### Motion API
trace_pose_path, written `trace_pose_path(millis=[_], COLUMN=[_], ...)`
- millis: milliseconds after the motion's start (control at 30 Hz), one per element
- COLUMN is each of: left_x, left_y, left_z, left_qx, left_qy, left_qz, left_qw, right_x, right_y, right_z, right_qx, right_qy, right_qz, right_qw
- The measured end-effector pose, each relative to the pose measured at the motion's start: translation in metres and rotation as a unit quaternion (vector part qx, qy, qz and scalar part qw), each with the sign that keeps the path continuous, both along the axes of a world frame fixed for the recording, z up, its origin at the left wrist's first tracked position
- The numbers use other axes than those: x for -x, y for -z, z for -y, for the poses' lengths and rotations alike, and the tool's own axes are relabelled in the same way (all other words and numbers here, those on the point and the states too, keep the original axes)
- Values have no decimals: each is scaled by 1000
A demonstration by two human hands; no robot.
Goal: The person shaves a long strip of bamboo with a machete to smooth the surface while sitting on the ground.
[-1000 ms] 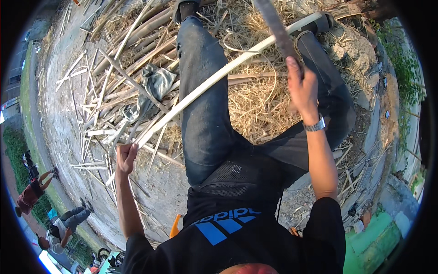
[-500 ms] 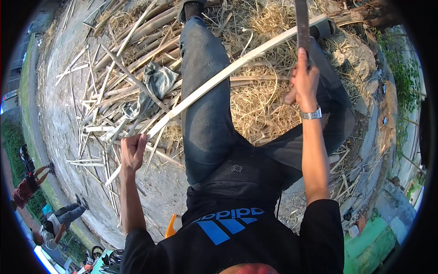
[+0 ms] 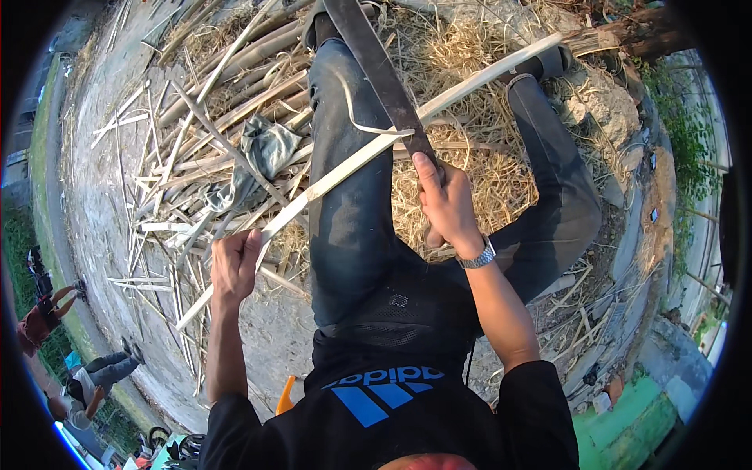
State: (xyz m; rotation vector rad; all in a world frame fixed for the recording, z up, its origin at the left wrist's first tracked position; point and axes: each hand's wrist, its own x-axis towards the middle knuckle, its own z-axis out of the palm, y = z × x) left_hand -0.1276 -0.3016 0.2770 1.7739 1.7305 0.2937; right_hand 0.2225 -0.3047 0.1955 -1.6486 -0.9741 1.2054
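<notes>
My left hand (image 3: 235,266) is closed around the lower end of a long pale bamboo strip (image 3: 345,168). The strip slants up to the right across my left thigh, its far end close to my right foot. A machete (image 3: 368,59) with a long dark blade is in my right hand (image 3: 448,205), the thumb lying along the base of the blade. The blade crosses the strip just right of that thigh. From the crossing a thin curled shaving (image 3: 350,110) rises to the left. My fingers hide most of the machete's handle.
Split bamboo poles (image 3: 227,117) and thin offcuts lie in a heap at left, with a grey-green cloth (image 3: 266,147) on them. Curly shavings (image 3: 486,184) cover the ground between my legs. Rocks (image 3: 603,117) stand at right. Two people (image 3: 94,384) are far off at lower left.
My right hand has swung the machete left and toward me, from beside my right leg to the middle of the strip. A curled shaving now stands at the blade. My right knee has shifted slightly.
</notes>
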Motion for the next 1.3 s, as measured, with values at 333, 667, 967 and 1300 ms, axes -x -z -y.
trace_pose_path(millis=[333,667,967,1300], left_x=[-28,-45,-68,-26], left_y=[-2,-1,-8,-19], left_z=[-7,-11,-16,-2], left_qx=[-13,51,22,46], left_qy=[25,-29,-10,30], left_qz=[-6,26,36,76], left_qw=[1000,998,999,996], right_x=[11,19,8,-37], right_y=[-12,-12,-8,-16], right_z=[-11,-8,-8,-26], right_qx=[-67,-66,-13,-22], right_qy=[-26,-13,-13,60], right_qz=[116,73,34,76], right_qw=[991,995,999,995])
